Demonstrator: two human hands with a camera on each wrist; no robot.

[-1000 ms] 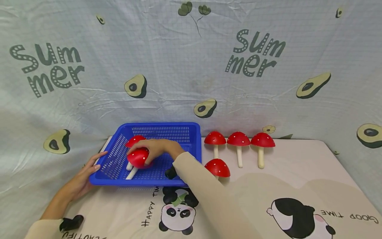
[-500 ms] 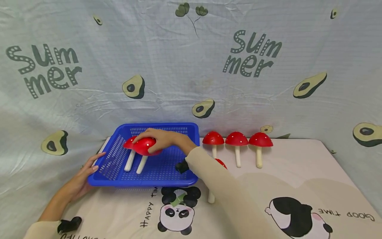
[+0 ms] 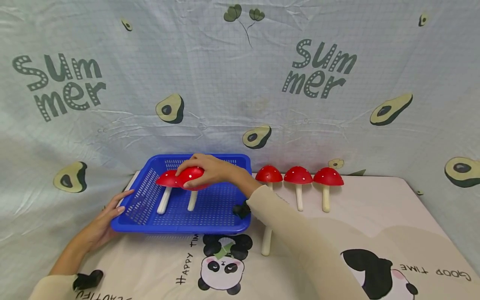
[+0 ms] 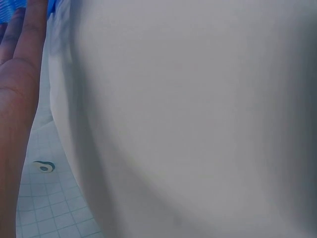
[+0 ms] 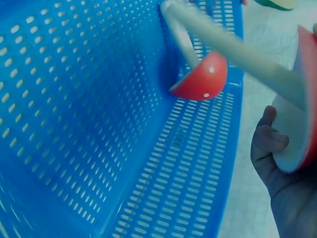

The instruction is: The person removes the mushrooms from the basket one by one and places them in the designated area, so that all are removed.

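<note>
My right hand (image 3: 210,168) grips a red-capped toy mushroom (image 3: 192,178) by its cap, over the blue plastic basket (image 3: 180,229). Its white stem points down toward the basket floor. In the right wrist view, my thumb and a finger press the pale underside of this cap (image 5: 290,134). Another toy mushroom (image 3: 163,200) lies inside the basket, its cap toward the back and partly behind the held one. My left hand (image 3: 101,225) touches the basket's left rim with extended fingers; the left wrist view shows these fingers (image 4: 30,34) straight.
Right of the basket, three toy mushrooms stand in a row against the back cloth: one near the basket (image 3: 268,174), a middle one (image 3: 298,175) and a right one (image 3: 328,177). A further white stem (image 3: 267,241) shows beside my right sleeve, which hides its cap.
My right hand has moved right and toward the back with the mushroom in its grip, away from the basket's left side. The left hand has stayed at the rim.
</note>
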